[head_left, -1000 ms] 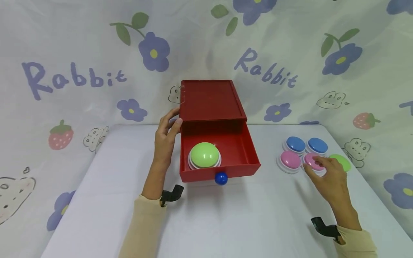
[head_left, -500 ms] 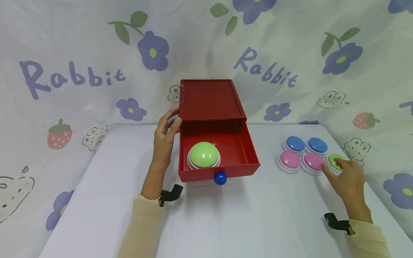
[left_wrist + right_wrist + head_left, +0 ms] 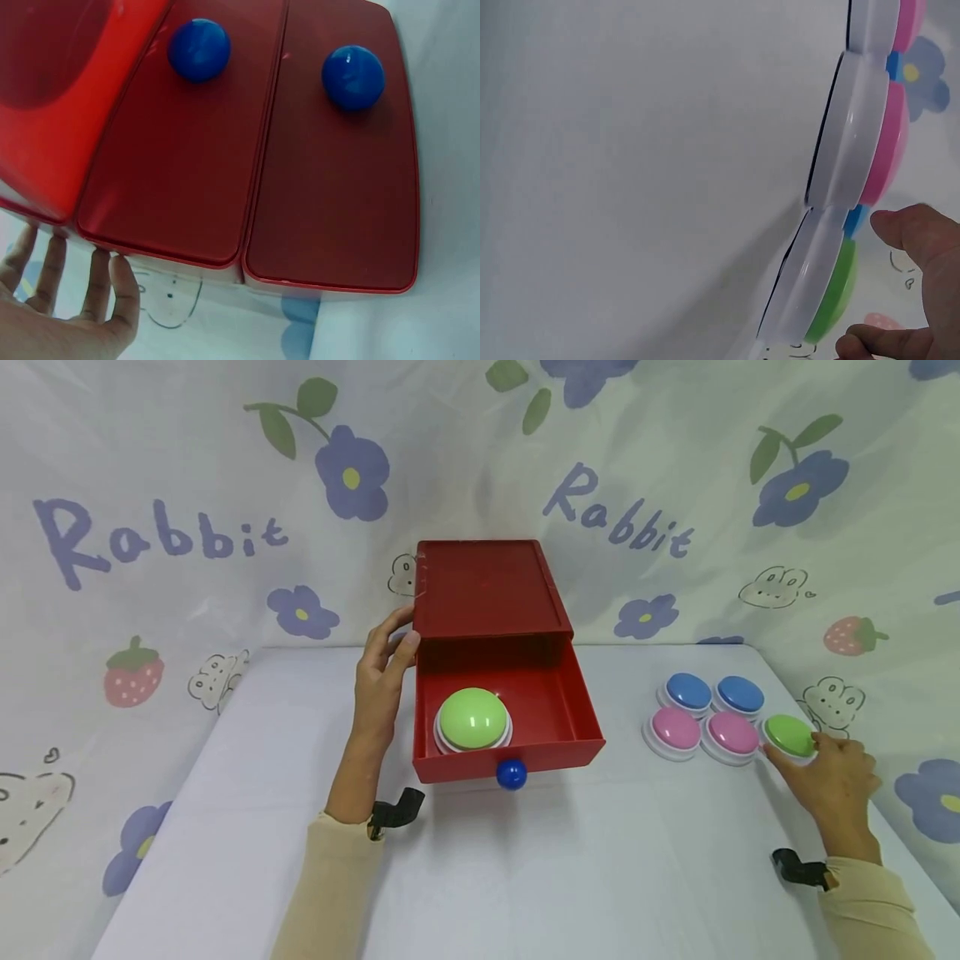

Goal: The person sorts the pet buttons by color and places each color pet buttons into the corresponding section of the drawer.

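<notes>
A red drawer cabinet [image 3: 487,589] stands at the back middle with its top drawer [image 3: 543,702] pulled out. Inside the drawer's left part sits a push button with a green dome [image 3: 472,718] on a white base. My left hand [image 3: 378,689] rests its fingertips against the cabinet's left side; the left wrist view shows the fingers [image 3: 97,289] nearly straight there. At the right, my right hand [image 3: 836,785] spans another green push button [image 3: 789,735], thumb by its left edge and fingers by its right. In the right wrist view the thumb [image 3: 911,229] appears just off this button.
Two pink push buttons [image 3: 733,732] sit left of the green one, with two blue push buttons [image 3: 687,691] behind them. Two closed drawers with blue knobs [image 3: 353,77] lie below the open one. A flower-printed cloth [image 3: 202,443] hangs behind the white table [image 3: 585,860].
My right hand has moved right, from over a pink button, across the green button to its right and front edges. The left hand keeps its place on the cabinet.
</notes>
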`<state>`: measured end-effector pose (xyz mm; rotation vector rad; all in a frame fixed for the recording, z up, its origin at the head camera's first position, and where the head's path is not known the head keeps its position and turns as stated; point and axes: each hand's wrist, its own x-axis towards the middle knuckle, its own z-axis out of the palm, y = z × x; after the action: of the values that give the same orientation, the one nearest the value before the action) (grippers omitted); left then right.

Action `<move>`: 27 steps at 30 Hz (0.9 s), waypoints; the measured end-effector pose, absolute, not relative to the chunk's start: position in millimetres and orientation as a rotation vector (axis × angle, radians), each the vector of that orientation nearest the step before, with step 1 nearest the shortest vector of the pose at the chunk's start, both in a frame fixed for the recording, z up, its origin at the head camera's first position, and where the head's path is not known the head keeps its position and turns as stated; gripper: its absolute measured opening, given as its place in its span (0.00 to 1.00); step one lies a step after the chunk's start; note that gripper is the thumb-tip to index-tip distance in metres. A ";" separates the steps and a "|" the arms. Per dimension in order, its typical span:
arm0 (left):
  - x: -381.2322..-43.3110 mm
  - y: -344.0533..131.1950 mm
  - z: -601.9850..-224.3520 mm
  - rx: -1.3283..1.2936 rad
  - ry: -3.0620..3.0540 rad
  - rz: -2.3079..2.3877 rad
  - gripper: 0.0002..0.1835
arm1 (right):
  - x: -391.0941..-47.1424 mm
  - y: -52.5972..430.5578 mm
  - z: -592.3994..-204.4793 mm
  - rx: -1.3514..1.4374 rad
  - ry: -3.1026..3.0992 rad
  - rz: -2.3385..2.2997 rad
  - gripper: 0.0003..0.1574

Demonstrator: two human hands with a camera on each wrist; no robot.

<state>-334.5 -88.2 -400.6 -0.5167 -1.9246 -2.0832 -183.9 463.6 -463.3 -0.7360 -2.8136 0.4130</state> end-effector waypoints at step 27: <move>-331.0 -87.4 -394.5 -0.499 -1.932 -2.100 0.26 | -190.6 489.5 -477.3 -0.990 -2.843 0.572 0.68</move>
<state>-331.0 -87.4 -394.5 -0.4995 -1.9318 -2.0996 -190.6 489.5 -477.3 -0.9902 -2.8426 0.5720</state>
